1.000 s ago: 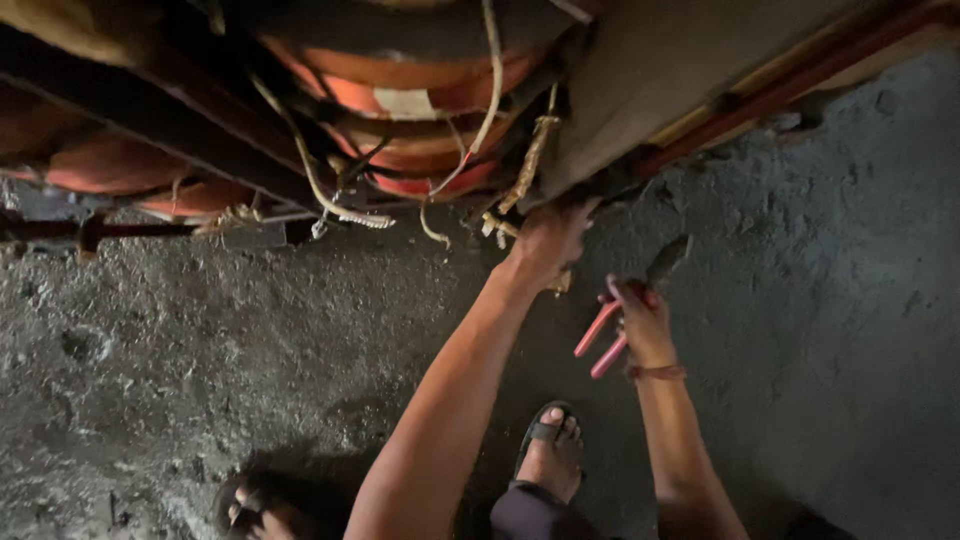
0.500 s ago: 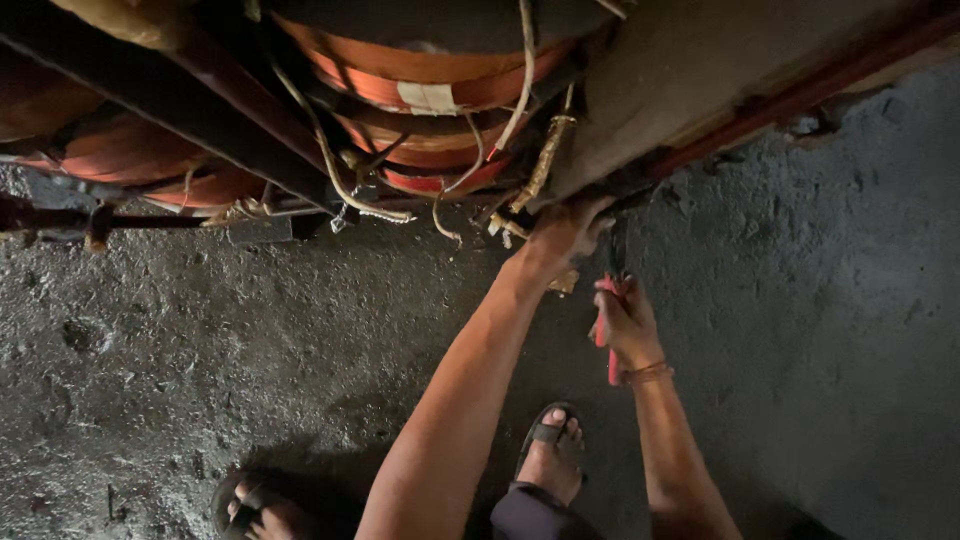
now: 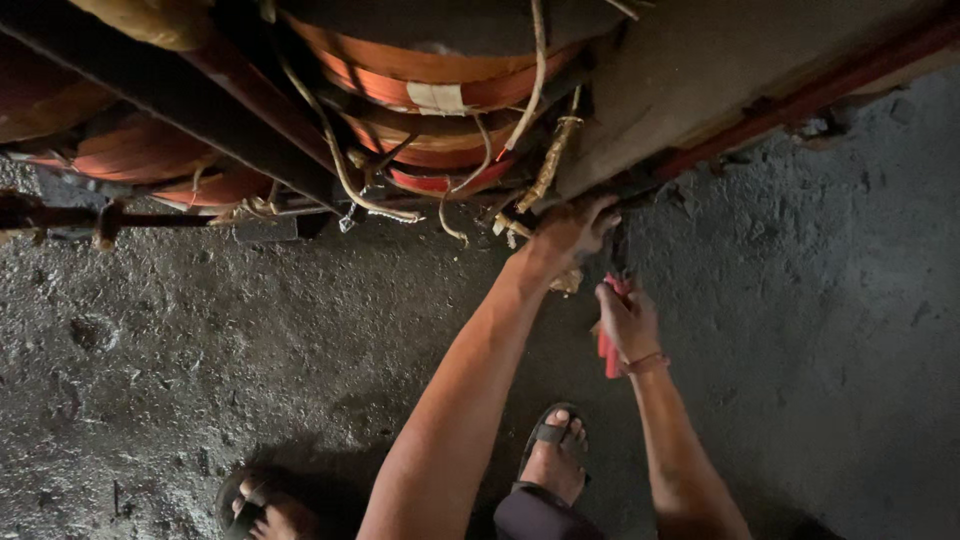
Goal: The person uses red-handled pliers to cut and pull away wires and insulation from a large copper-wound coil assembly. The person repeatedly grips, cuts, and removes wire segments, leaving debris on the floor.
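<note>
- The left hand (image 3: 572, 232) reaches up to the lower edge of a grey slab-like panel (image 3: 700, 90), fingers curled and pressed against the dark gap where frayed cords hang; what the fingertips pinch, if anything, is lost in shadow.
- The right hand (image 3: 626, 322) is closed in a fist round the red handles of a pair of pliers (image 3: 608, 345); the handles stick out below the palm, just above a thin wristband (image 3: 645, 364).
- The pliers' nose points up towards the left hand and disappears into the dark strip under the panel, so I cannot tell whether it grips anything.
- The two hands sit just beside each other, the right slightly lower.
- A fraying tan cord (image 3: 552, 165) runs down beside the panel's edge to end close to the left hand's knuckles.
- Above and to the left are orange coil windings (image 3: 430, 85), partly crossed by a dark bar (image 3: 170, 95) and cut off by the top of the view.
- Below, sandalled feet (image 3: 553, 462) stand on the rough grey floor (image 3: 820, 330); the left foot is half out of the picture.
</note>
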`<action>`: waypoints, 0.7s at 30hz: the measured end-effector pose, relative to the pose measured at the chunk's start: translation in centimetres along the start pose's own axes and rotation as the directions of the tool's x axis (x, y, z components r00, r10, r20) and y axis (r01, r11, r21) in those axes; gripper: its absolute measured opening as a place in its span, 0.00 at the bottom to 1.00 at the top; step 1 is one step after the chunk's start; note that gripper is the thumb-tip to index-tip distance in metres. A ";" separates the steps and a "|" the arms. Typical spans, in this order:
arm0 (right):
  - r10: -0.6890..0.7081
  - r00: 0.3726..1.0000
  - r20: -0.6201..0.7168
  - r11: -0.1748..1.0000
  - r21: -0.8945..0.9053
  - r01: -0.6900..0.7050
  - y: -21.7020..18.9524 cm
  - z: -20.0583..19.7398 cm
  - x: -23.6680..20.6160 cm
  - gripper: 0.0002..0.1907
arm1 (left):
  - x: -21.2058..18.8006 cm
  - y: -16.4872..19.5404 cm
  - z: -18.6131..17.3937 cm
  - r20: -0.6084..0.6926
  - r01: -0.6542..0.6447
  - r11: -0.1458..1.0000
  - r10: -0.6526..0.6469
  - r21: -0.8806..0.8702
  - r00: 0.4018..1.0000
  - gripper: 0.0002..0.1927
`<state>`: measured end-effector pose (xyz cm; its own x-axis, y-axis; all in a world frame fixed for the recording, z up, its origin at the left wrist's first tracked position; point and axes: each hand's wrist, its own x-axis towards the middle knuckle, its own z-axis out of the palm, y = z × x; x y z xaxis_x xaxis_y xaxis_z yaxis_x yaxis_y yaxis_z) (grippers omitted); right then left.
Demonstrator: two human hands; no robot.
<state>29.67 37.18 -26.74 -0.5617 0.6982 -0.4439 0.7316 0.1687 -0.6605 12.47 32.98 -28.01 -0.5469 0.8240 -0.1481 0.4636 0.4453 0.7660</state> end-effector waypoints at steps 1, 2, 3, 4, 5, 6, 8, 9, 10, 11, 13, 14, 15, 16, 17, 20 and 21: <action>0.030 0.999 -0.021 0.993 -0.111 -0.032 0.1 -0.4 0.3 0.20 | 0.1 0.1 -0.3 0.024 0.020 1.000 -0.020 -0.017 1.000 0.24; -0.048 0.998 -0.033 0.973 -0.229 0.039 0.3 -1.1 0.6 0.18 | 0.1 0.2 -0.4 0.014 -0.042 0.999 0.042 -0.030 0.999 0.26; -0.126 0.991 -0.037 0.933 -0.343 0.105 0.4 -2.1 1.0 0.17 | 0.0 0.2 -0.6 0.006 -0.104 0.994 0.104 -0.041 0.995 0.27; -0.203 0.979 -0.031 0.876 -0.452 0.167 0.5 -3.3 1.4 0.16 | -0.1 0.1 -0.6 -0.004 -0.167 0.985 0.167 -0.051 0.986 0.29; -0.197 0.980 0.034 0.688 -0.707 0.163 0.4 -4.7 2.2 0.17 | -0.3 0.1 -0.8 0.025 -0.140 0.984 0.143 -0.112 0.989 0.28; -0.167 0.981 0.098 0.427 -0.890 0.162 0.3 -6.5 3.0 0.18 | -0.5 0.2 -1.0 0.055 -0.105 0.979 0.117 -0.176 0.992 0.28; -0.486 0.871 0.077 0.372 -0.883 0.286 -0.3 -9.9 5.1 0.14 | -1.0 0.4 -1.4 0.143 -0.021 0.959 0.064 -0.282 0.988 0.28; -0.527 0.838 0.144 0.154 -0.953 0.261 -0.8 -11.3 6.2 0.12 | -1.2 0.5 -1.7 0.202 0.039 0.945 0.029 -0.324 0.979 0.28; -0.550 0.806 0.219 -0.070 -0.974 0.216 -1.2 -12.3 7.2 0.11 | -1.4 0.5 -1.9 0.263 0.099 0.929 -0.002 -0.358 0.965 0.28; -0.704 0.677 0.216 -0.103 -0.974 0.203 -1.6 -12.9 7.8 0.15 | -1.4 0.5 -2.0 0.222 0.029 0.966 0.030 -0.258 0.975 0.29; -0.919 0.337 0.203 -0.159 -0.975 0.154 -1.8 -13.1 7.2 0.23 | -1.4 0.2 -2.1 0.143 -0.093 0.994 0.099 -0.048 0.985 0.33; -0.659 0.740 0.135 0.144 -0.943 0.300 -0.9 -12.4 6.3 0.18 | -1.2 -0.1 -1.9 0.109 -0.042 0.977 0.066 -0.210 0.992 0.23; -0.223 0.961 0.163 0.470 -0.846 0.252 0.4 -11.9 4.4 0.13 | -1.2 -0.4 -1.6 0.086 0.007 0.930 0.026 -0.368 0.996 0.16; 0.190 0.976 0.102 0.720 -0.690 -0.068 2.0 -10.7 2.1 0.24 | -0.9 -0.7 -1.2 0.067 0.047 0.855 -0.014 -0.516 0.998 0.16; 0.212 0.956 0.203 0.977 -0.036 -0.209 4.0 -9.9 -0.7 0.18 | -0.7 -1.2 -0.8 -0.012 -0.084 0.976 0.084 -0.202 0.996 0.16; -0.080 0.846 0.527 0.974 0.221 -0.046 10.9 -6.9 -8.3 0.22 | -0.2 -1.6 0.8 -0.141 -0.260 0.823 0.376 0.505 0.916 0.28; -0.007 0.916 0.402 0.913 0.376 -0.158 13.0 -5.9 -9.9 0.21 | -0.3 -1.6 1.4 -0.221 -0.247 0.800 0.422 0.546 0.879 0.28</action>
<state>47.00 36.51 -27.33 -0.6745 0.3583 -0.6454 0.6117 -0.2183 -0.7604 12.86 32.51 -30.01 -0.4393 0.8350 0.3314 0.8869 0.3443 0.3081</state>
